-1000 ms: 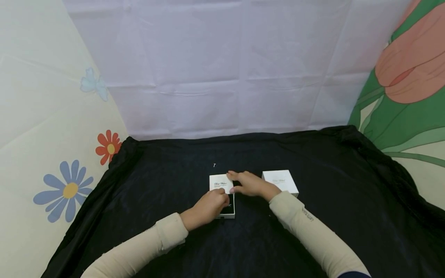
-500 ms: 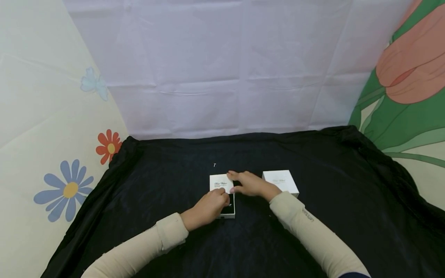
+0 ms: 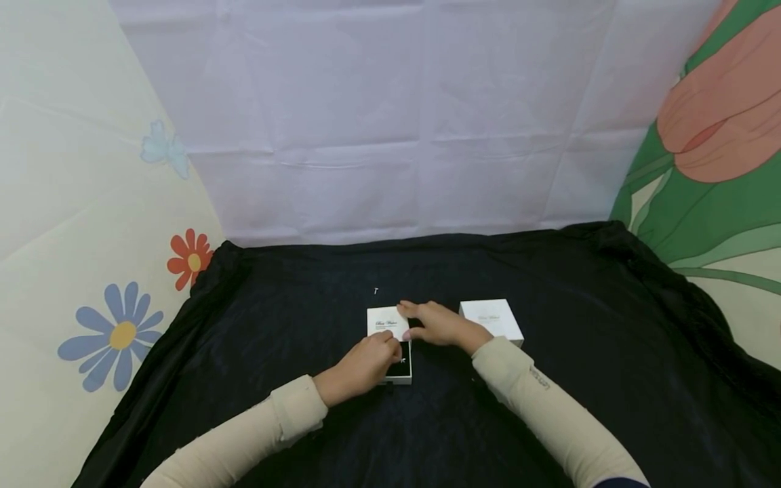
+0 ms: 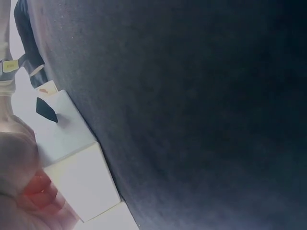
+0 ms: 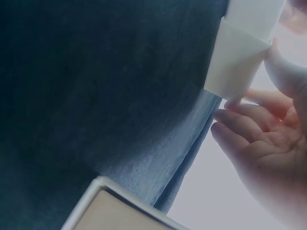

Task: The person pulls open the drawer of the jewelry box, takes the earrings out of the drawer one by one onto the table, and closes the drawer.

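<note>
A small white jewelry box stands mid-table, its printed sleeve (image 3: 386, 321) slid back from a drawer (image 3: 399, 370) with a black lining. A tiny silvery piece (image 3: 403, 360) shows on that lining. My left hand (image 3: 365, 362) bends over the drawer's left side, fingers curled at the sleeve's near edge; their tips are hidden. A dark pull tab (image 4: 46, 110) sticks out of the drawer's front in the left wrist view. My right hand (image 3: 442, 324) grips the right side of the sleeve between thumb and fingers. In the right wrist view, those fingers (image 5: 240, 122) reach the sleeve's far corner.
Right of my right hand stands a second white box (image 3: 491, 318) with print on top, partly behind the forearm. A tiny silvery T-shaped piece (image 3: 375, 291) lies behind the jewelry box. Black cloth (image 3: 274, 305) covers the table, with a white sheet (image 3: 354, 122) hanging behind.
</note>
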